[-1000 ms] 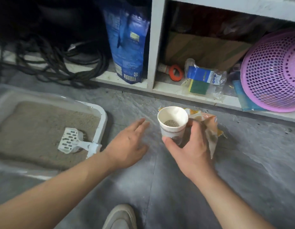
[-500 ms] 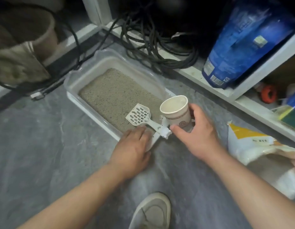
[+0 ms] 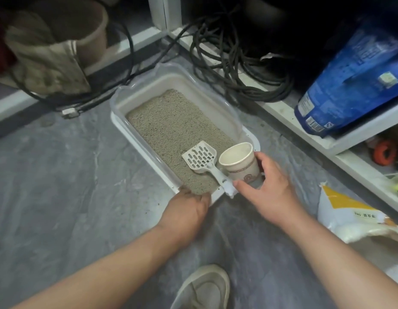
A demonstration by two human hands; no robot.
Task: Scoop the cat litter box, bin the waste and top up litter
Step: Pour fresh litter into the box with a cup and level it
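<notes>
A white litter box (image 3: pixel 135 139) with a clear raised rim lies on the grey floor, filled with grey-beige litter (image 3: pixel 171 128). A white slotted scoop (image 3: pixel 201 158) rests in the litter, its handle propped over the near corner. My right hand (image 3: pixel 269 192) grips a paper cup (image 3: pixel 239 161), tilted over the box's near right corner; what is inside the cup cannot be seen. My left hand (image 3: pixel 187 210) holds the near rim of the box, fingers curled over its edge. A white and yellow litter bag (image 3: pixel 349 215) lies on the floor at the right.
A blue bag (image 3: pixel 354 74) stands on a low white shelf at the right. Coiled black cables (image 3: pixel 238 70) lie behind the box. A brown bucket with a cloth (image 3: pixel 55 41) stands at the far left. My shoe (image 3: pixel 204 288) is at the bottom centre.
My right hand carried the cup from beside the litter bag over to the box's corner. My left hand moved onto the box's near rim and took hold of it. The view swung left.
</notes>
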